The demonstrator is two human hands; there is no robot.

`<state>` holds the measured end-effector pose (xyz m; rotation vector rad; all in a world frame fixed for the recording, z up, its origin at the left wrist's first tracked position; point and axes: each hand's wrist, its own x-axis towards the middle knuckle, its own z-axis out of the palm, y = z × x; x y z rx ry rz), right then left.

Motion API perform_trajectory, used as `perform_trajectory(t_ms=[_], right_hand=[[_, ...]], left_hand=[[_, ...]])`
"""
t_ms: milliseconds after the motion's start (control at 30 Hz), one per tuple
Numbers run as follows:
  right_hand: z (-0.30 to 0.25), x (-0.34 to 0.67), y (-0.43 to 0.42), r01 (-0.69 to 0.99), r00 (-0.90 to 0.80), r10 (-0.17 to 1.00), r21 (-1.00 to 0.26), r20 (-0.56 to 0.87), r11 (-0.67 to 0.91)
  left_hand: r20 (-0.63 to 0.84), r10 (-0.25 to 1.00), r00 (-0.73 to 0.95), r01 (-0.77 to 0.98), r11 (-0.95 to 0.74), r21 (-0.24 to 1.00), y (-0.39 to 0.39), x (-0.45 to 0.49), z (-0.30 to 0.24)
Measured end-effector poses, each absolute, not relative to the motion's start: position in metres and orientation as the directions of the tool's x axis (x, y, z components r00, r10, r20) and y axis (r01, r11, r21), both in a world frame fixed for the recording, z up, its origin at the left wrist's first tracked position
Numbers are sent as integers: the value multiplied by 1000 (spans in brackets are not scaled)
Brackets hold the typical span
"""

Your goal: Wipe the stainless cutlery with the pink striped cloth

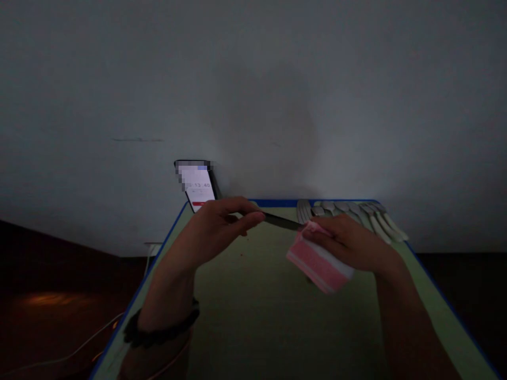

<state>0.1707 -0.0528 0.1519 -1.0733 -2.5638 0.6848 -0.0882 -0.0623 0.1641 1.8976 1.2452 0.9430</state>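
A table knife (282, 220) spans the gap between my two hands above the table, dark in the dim light. Its left end is pinched between the thumb and fingers of my left hand (222, 227). My right hand (344, 240) grips a folded pink and white cloth (322, 264), which is wrapped around the knife's other end. That end is hidden by the cloth and fingers. Just beyond my right hand, several spoons and forks (354, 210) lie side by side along the back edge of the table.
The pale green table (253, 327) has a blue rim and stands against a grey wall (253, 105). A lit phone (200, 184) leans on the wall at the back left. A white cable (85, 343) runs down beside the table's left side.
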Motion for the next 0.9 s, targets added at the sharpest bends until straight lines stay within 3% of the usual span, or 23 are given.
perform_trajectory(t_ms=[100,333,467,767,900], right_hand=[[151,165,-54,596,-682,728,-524,71,609],[149,154,-57,584,-618,777,-590,121,557],[149,152,-58,566,-616,775,-605,143,561],[143,144,-56,536,-614,773,-636,156,554],[140,148,-51,532,-636,757,-626,151,571]], left_hand=[[193,932,307,410,-313,857,-62,-81,162],[285,950,128,211,-307,928,-59,-63,156],[234,950,208,141,-266,954,-61,-59,154],[319,947,34,269,-316,910,-62,-63,162],[310,950,-49,227,-291,929,-62,-68,163]])
